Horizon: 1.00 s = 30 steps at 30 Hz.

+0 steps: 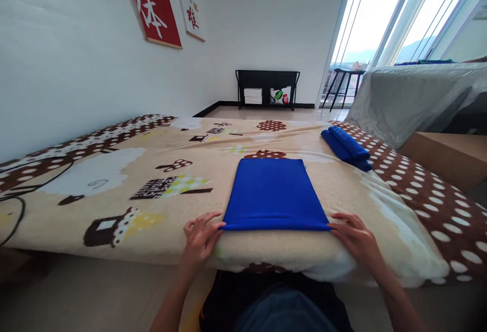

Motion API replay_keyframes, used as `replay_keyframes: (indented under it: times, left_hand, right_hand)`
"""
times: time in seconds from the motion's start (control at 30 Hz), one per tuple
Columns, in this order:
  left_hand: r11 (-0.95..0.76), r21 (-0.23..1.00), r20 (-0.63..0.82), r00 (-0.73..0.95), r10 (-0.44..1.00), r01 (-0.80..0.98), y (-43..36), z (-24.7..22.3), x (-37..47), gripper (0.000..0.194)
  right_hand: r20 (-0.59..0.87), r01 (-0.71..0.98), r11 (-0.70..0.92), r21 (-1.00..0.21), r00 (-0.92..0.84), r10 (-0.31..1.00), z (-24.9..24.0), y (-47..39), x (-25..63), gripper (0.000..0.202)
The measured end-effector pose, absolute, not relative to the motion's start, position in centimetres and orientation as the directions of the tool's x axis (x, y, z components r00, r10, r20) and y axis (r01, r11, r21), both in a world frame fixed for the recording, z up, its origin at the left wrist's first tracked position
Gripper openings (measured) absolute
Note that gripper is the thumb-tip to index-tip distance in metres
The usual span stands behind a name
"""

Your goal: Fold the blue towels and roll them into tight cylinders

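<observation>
A blue cloth (274, 190), folded into a flat rectangle, lies near the front edge of a bed with a patterned cream blanket (216, 169). My left hand (201, 233) pinches its near left corner between thumb and fingers. At the near right corner, my right hand (352, 233) has the cloth's edge pinched the same way. A narrow crease runs across the cloth just above its near edge. Farther back on the right, another blue cloth (345, 146) rests in a thick folded bundle, touched by neither hand.
Beyond the bed stands a black rack (268, 86) with white boxes and a bag. A plastic-covered piece of furniture (422, 93) and a cardboard box (449, 154) are at the right. Behind them is a dark stool (344, 86). Scrolls (154, 7) hang on the left wall.
</observation>
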<state>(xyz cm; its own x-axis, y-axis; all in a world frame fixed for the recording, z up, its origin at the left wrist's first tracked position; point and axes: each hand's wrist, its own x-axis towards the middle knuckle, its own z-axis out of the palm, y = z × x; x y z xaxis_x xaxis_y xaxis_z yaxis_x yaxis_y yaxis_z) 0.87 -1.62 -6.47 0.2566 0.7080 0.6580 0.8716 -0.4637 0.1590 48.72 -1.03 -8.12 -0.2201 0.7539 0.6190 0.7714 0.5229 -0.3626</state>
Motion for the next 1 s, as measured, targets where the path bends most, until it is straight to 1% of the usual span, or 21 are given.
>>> replay_keyframes:
  times: [0.13, 0.23, 0.3, 0.4, 0.5, 0.57, 0.63, 0.67, 0.7, 0.8, 0.87, 0.93, 1.0]
  left_hand:
    - [-0.504, 0.147, 0.660, 0.296, 0.691, 0.851, -2.3, -5.3, 0.5, 0.021]
    - [-0.490, 0.189, 0.614, 0.287, 0.735, 0.851, -2.7, -4.6, 1.0, 0.018]
    - [-0.465, 0.220, 0.588, 0.264, 0.765, 0.858, -2.7, -4.7, 1.6, 0.018]
    - [-0.395, 0.236, 0.593, 0.191, 0.783, 0.888, -2.2, -5.4, 2.8, 0.021]
    - [-0.286, 0.203, 0.633, 0.097, 0.768, 0.936, -1.4, -6.2, 4.1, 0.018]
    - [-0.202, 0.169, 0.689, 0.031, 0.724, 0.965, -1.1, -6.6, 5.3, 0.014]
    - [-0.152, 0.134, 0.756, -0.002, 0.654, 0.979, -1.0, -6.6, 7.0, 0.024]
    - [-0.163, 0.116, 0.783, 0.011, 0.623, 0.980, -1.0, -6.5, 8.1, 0.028]
    - [-0.206, 0.093, 0.796, 0.051, 0.603, 0.974, -1.0, -6.4, 9.3, 0.031]
    - [-0.453, 0.015, 0.784, 0.271, 0.559, 0.892, -1.1, -6.2, 12.8, 0.034]
    - [-0.587, -0.037, 0.767, 0.399, 0.503, 0.809, -1.1, -6.2, 14.2, 0.037]
    - [-0.626, -0.070, 0.751, 0.454, 0.479, 0.776, -1.0, -6.3, 14.4, 0.039]
    - [-0.613, -0.079, 0.722, 0.470, 0.509, 0.786, -1.0, -6.5, 13.3, 0.040]
  right_hand:
    - [0.594, 0.739, 0.561, -0.372, -0.275, 0.756, -7.2, -1.5, 49.1, 0.020]
    - [0.517, 0.721, 0.551, -0.420, -0.309, 0.798, -6.5, -1.7, 49.0, 0.024]
    - [0.473, 0.727, 0.533, -0.432, -0.321, 0.821, -6.4, -1.5, 48.7, 0.027]
    - [0.461, 0.785, 0.487, -0.382, -0.295, 0.837, -7.0, -0.9, 47.7, 0.027]
    - [0.539, 0.896, 0.354, -0.267, -0.166, 0.826, -7.6, -0.3, 45.9, 0.019]
    - [0.645, 0.953, 0.224, -0.206, -0.040, 0.763, -7.8, -0.2, 43.9, 0.013]
    - [0.742, 0.972, 0.152, -0.176, 0.029, 0.670, -7.8, -0.5, 41.3, 0.021]
    - [0.775, 0.972, 0.166, -0.166, 0.025, 0.632, -7.7, -0.7, 39.8, 0.024]
    - [0.792, 0.965, 0.214, -0.153, -0.009, 0.610, -7.7, -0.9, 38.3, 0.027]
    - [0.786, 0.876, 0.464, -0.132, -0.193, 0.587, -7.7, -1.2, 34.0, 0.030]
    - [0.769, 0.792, 0.595, -0.139, -0.293, 0.569, -7.7, -1.1, 32.2, 0.036]
    - [0.755, 0.750, 0.646, -0.143, -0.339, 0.561, -7.8, -0.9, 31.9, 0.043]
    - [0.732, 0.760, 0.637, -0.133, -0.358, 0.580, -7.9, -0.8, 32.8, 0.046]
